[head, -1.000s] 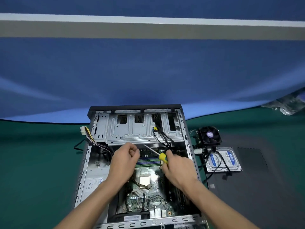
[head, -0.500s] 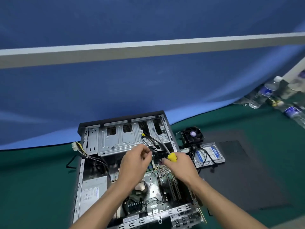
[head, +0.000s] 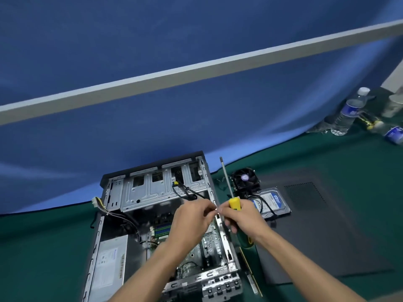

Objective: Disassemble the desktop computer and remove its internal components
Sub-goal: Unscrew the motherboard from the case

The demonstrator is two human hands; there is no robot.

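The open grey metal desktop computer case (head: 152, 214) lies on its side on the green-covered desk (head: 43, 247), and everything here is placed against it. Both hands meet just above the case's right side rail, about midway along its length. The right hand (head: 244, 219) has its grip wrapped round the yellow-and-green-handled screwdriver (head: 234, 205), whose long steel shaft points up and away, tip raised clear of the case towards the blue backdrop rather than down into the chassis. The left hand (head: 192, 219) is closed to a fingertip pinch that touches the right hand's fingertips; something very small and pale sits between them, most likely a freed screw, though it is too small to be sure.

The relation that counts: the work lies below and to the left of the grip, inside the case, while the screwdriver's axis runs the opposite way. To drive another screw, the tool would have to be tipped over towards the green circuit board (head: 207, 240) on the case floor, which is nearest the left hand. The silver power supply box (head: 109, 264) sits in the case's near-left corner. To the right of the case, on the desk, rest a black cooling fan (head: 245, 178) and a blue-labelled hard drive (head: 272, 201), beside a dark flat side panel (head: 327, 225).
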